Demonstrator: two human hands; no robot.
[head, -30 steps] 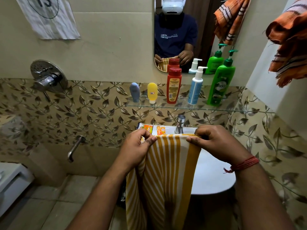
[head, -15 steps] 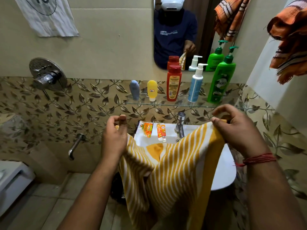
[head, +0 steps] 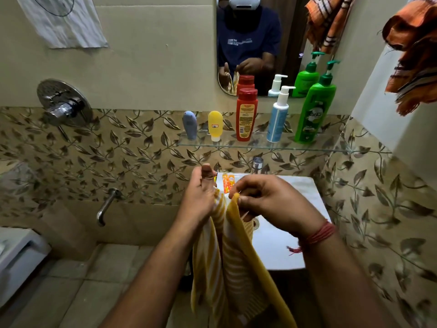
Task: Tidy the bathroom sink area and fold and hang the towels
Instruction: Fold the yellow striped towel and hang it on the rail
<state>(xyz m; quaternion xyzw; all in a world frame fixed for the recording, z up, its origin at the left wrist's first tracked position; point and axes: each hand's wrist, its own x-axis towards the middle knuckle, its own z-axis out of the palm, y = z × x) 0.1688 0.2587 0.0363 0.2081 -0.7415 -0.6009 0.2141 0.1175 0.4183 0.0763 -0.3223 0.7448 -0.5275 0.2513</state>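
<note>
A yellow and white striped towel (head: 233, 263) hangs folded lengthwise in front of the white sink (head: 305, 209). My left hand (head: 201, 195) pinches one top corner of it, thumb pointing up. My right hand (head: 267, 200) pinches the other top corner, right beside the left hand. The two corners nearly touch. An orange striped towel (head: 416, 55) hangs at the upper right. Small orange sachets (head: 228, 183) lie on the sink's back rim, partly hidden by my hands.
A glass shelf (head: 331, 147) above the sink carries a grey tube (head: 190, 125), a yellow tube (head: 215, 125), a red bottle (head: 246, 114), a blue pump bottle (head: 279, 117) and a green pump bottle (head: 315, 107). The sink tap (head: 257, 165), a mirror (head: 290, 39), a wall mixer (head: 62, 104) and a low spout (head: 106, 205) surround them.
My hands spread the towel wide half a second ago, then came together, bringing its two top corners side by side so the towel hangs narrow.
</note>
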